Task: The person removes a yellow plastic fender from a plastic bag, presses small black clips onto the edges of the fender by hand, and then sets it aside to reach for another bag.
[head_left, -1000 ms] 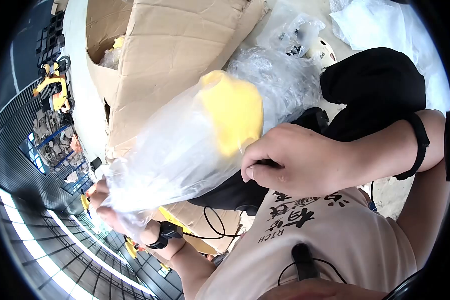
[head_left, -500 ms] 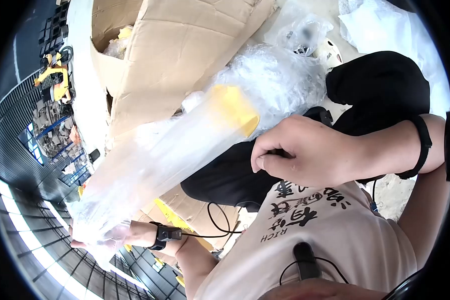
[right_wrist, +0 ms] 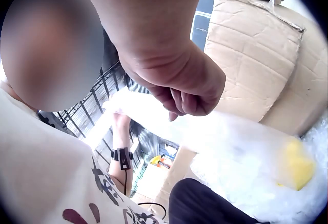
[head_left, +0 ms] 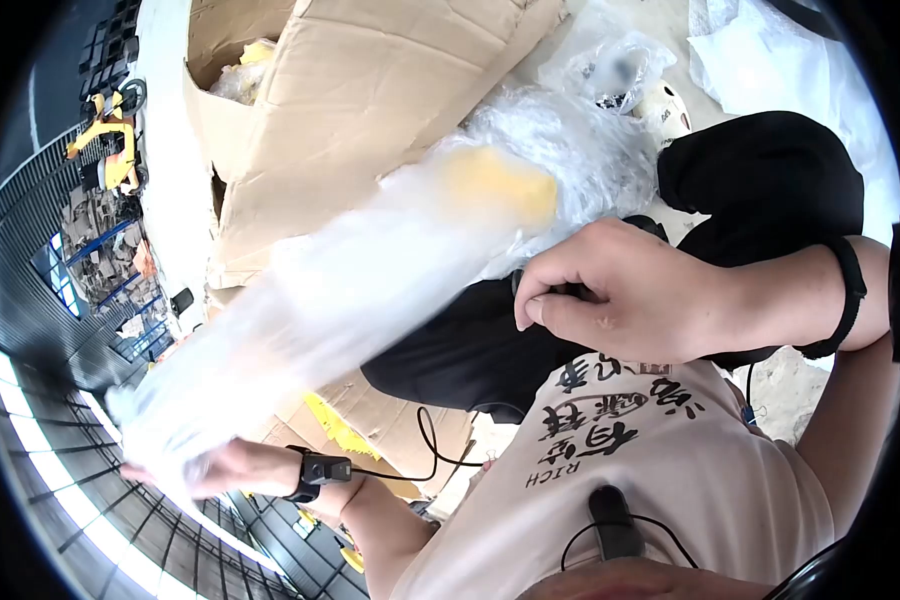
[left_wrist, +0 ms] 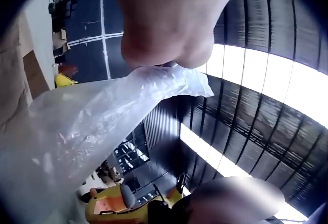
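Observation:
A long, cloudy plastic bag [head_left: 320,300] stretches slantwise across the lap. In its far end sits a smooth yellow piece [head_left: 505,190], blurred, its kind unclear. My left hand [head_left: 225,470] pinches the gathered near end of the bag, which the left wrist view shows bunched under the fingertips. Beside the bag, over the black-trousered leg, my right hand [head_left: 620,290] has curled fingers with the thumb laid against them. Nothing shows between those fingers in the right wrist view, where the fist [right_wrist: 187,93] stands in front of the bag.
A large cardboard box [head_left: 360,110] stands behind the bag, wrapped things in its opening. Crumpled clear plastic [head_left: 580,150] lies beside it, near a white round item [head_left: 665,110]. A black cable [head_left: 425,440] runs from the left wrist. A yellow scooter [head_left: 108,145] stands farther off.
My left hand has moved down and left, drawing the bag out longer. The yellow piece has swung at the bag's far end. My right hand has shifted slightly right, still curled.

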